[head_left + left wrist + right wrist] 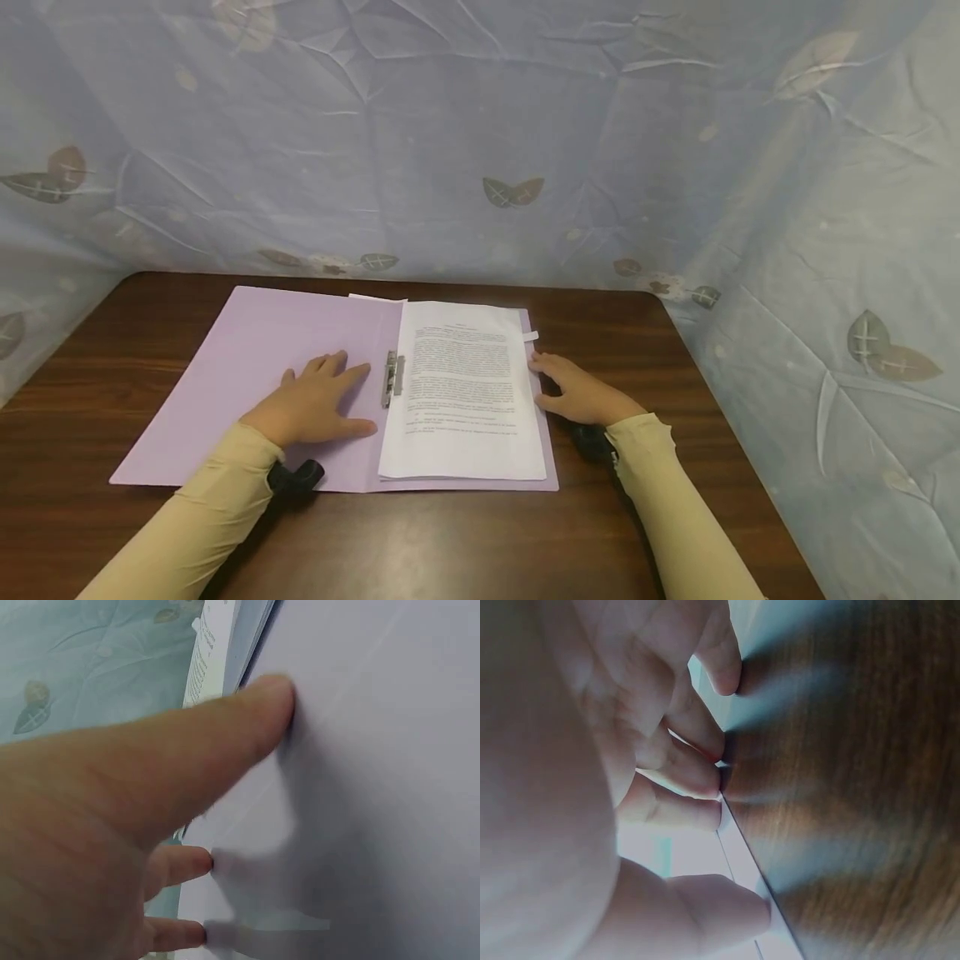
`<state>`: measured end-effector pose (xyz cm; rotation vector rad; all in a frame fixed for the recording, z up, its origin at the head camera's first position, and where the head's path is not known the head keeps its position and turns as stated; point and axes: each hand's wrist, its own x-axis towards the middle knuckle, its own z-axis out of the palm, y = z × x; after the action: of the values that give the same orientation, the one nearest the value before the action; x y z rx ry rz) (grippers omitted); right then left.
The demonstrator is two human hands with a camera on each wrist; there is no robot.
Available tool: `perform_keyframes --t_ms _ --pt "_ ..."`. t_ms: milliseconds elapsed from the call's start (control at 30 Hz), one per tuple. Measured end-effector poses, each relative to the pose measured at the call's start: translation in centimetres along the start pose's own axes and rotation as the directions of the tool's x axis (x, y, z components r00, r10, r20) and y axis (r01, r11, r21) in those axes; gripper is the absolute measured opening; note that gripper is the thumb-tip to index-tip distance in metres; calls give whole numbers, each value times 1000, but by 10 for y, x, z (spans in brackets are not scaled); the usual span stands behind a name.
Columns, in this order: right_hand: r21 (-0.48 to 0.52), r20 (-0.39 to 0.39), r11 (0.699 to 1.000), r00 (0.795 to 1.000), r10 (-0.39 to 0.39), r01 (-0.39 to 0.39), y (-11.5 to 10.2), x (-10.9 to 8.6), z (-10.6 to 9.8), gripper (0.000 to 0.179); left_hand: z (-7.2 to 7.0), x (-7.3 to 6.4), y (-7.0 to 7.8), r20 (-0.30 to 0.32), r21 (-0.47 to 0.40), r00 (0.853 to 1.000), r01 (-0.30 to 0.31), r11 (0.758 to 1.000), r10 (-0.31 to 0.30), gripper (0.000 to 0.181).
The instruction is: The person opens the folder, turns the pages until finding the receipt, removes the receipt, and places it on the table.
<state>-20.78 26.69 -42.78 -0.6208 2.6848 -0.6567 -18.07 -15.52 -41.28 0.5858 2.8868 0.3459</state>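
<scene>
A pale purple folder (225, 375) lies spread flat on the table. A stack of printed sheets (461, 392) rests on its right half, with a metal clip (389, 379) along the spine side. My left hand (311, 408) is on the left cover, fingers spread; in the left wrist view the thumb (225, 731) and other fingertips touch the cover. At the folder's right edge is my right hand (581, 392). The right wrist view shows its thumb (720, 907) on the folder edge and several fingertips near the edge and the wood.
The dark wooden table (480, 542) has rounded far corners. A patterned curtain (450, 150) hangs behind it and along the sides. A small white tab (531, 336) sticks out past the folder's right edge. Black straps with camera mounts (296, 477) are at both wrists.
</scene>
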Motion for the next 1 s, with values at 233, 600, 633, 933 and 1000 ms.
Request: perform_keyframes --t_ms 233,600,633,933,1000 --pt "5 -10 1000 1000 -17 17 -3 -1 0 67 2 5 3 73 -24 997 42 999 -40 111" --pt "32 -4 999 1000 -17 17 0 -1 2 68 -3 3 7 95 -22 994 50 999 -47 111" --pt "33 -4 999 1000 -16 16 1 -1 2 68 -3 3 7 93 -18 995 46 999 -44 111" --pt "39 -2 999 1000 -13 14 3 -1 0 70 -4 6 8 83 -25 996 40 999 -38 111" --pt "32 -5 999 1000 -14 14 2 -1 -1 69 -4 7 7 84 -30 996 43 999 -41 111"
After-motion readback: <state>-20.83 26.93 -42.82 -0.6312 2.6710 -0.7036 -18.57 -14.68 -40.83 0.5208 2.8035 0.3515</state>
